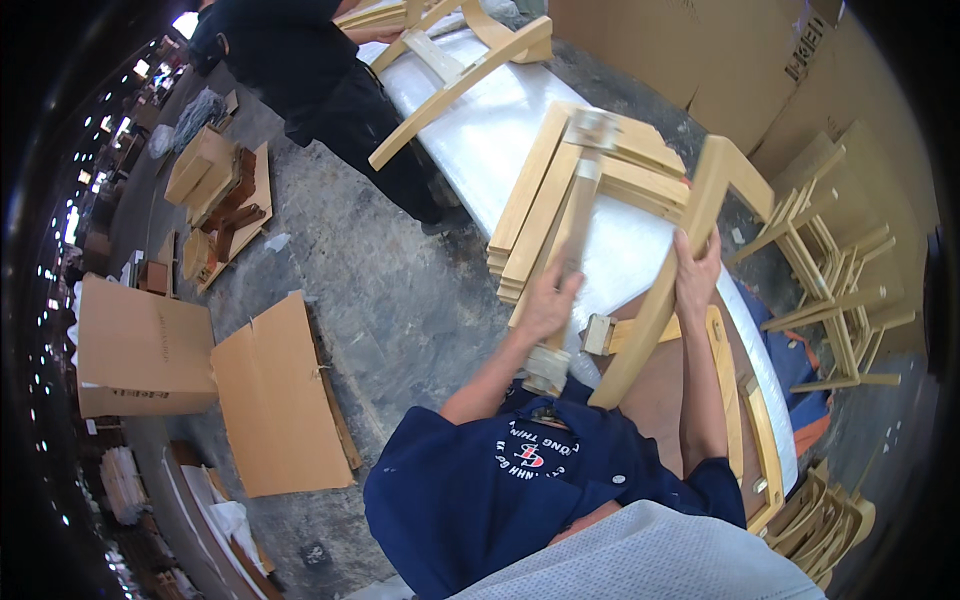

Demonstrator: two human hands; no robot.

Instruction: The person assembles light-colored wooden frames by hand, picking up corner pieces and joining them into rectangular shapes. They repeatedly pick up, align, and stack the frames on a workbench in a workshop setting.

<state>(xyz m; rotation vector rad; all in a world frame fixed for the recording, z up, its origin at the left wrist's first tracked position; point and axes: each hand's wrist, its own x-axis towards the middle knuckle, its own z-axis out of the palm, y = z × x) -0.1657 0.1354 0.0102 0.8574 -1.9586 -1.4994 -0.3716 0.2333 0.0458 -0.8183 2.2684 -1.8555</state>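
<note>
Left hand [548, 300]: just below the middle of the frame, fingers wrapped around a straight wooden leg [570, 245] of the chair frame [600, 190].
Right hand [695, 275]: right of centre, fingers clenched on the curved wooden arm [665, 290] that runs from upper right down toward the blue shirt [500, 490].
Chair frame: upturned on the white padded table [480, 130], centre to upper centre, slats stacked together.
Handling: bare pale wood — stiff, probably fairly light for its bulk but awkward; smooth finish could slip or mark. Thick leg and arm rail look the soundest holds, not the thin slats.
Right edge: more bare chair frames [830, 290] stacked on the floor.
Left: flat cardboard sheets [275, 400] and a box [140, 350] on grey concrete.
Top: another person [300, 60] in dark clothes at a second chair [460, 60] — well apart.
</note>
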